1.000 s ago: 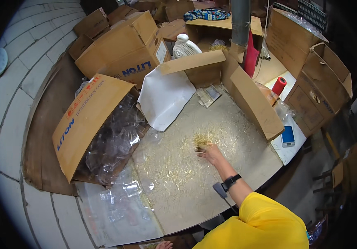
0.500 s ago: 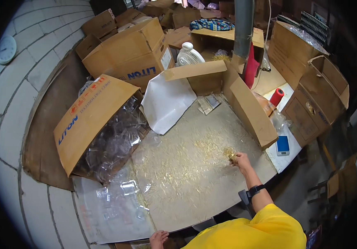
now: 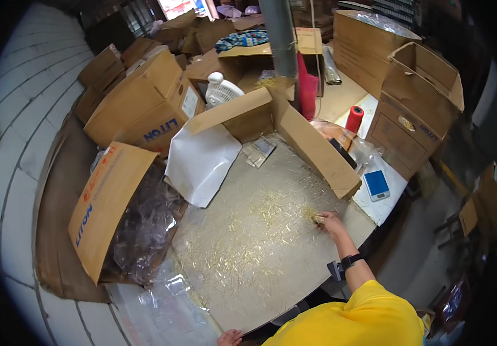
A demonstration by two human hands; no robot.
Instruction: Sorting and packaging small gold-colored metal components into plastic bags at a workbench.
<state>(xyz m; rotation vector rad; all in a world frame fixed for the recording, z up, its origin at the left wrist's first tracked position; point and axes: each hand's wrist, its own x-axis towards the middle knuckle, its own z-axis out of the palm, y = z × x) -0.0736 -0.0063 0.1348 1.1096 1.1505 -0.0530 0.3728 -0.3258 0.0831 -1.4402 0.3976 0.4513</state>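
My right hand (image 3: pixel 330 222) is low over the right part of the grey-beige worktop (image 3: pixel 329 256). Its fingers are pinched at a small bunch of thin gold-coloured pieces (image 3: pixel 309 213); too little shows to name their kind. Many more such gold pieces (image 3: pixel 225 248) lie scattered to the left across the surface. At the near edge of the worktop, my left hand (image 3: pixel 229 338) rests with its fingers loosely out and holds nothing visible. The lower part of that hand is cut off by the frame.
A tipped carton (image 3: pixel 110 202) with clear plastic pieces (image 3: pixel 147 230) lies at left. Upright cardboard flaps (image 3: pixel 318 147) wall the far and right sides. Beyond are a white fan (image 3: pixel 222 91) and a grey post (image 3: pixel 278 37). A blue-topped scale (image 3: pixel 376 184) and a red roll (image 3: pixel 355 119) are at right.
The whole view has swung and tilted, so the cartons and worktop sit further left. My right hand remains by the gold bunch, now lower against the surface. My left hand stays at the near edge.
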